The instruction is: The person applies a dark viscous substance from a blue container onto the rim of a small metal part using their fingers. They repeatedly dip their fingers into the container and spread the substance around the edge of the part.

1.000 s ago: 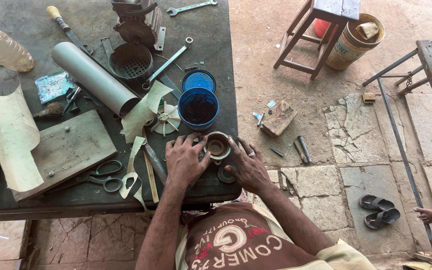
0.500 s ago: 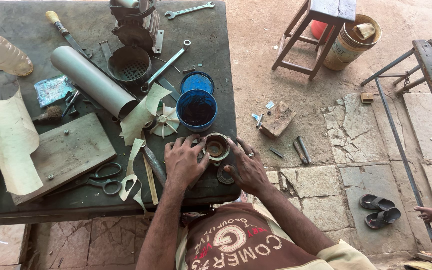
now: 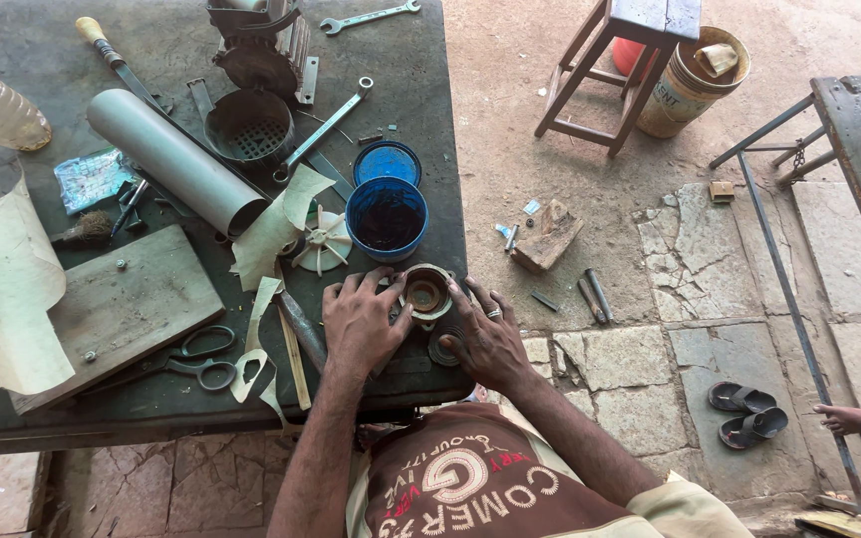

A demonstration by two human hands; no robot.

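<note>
round metal part [image 3: 427, 295] sits between left hand [image 3: 361, 324] and right hand [image 3: 487, 339].

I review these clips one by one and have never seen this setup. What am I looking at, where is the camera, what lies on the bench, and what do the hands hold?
There is no machine: a person works with bare hands, filmed by a camera worn on their head, looking down. The left hand and right hand grip a small round rusty metal part at the near edge of the dark metal workbench. Just beyond it stand a blue round tub of dark liquid and a white plastic fan wheel. Further left lie a grey plastic pipe, black-handled scissors and torn beige paper sheets. A wooden stool stands on the ground.
</note>
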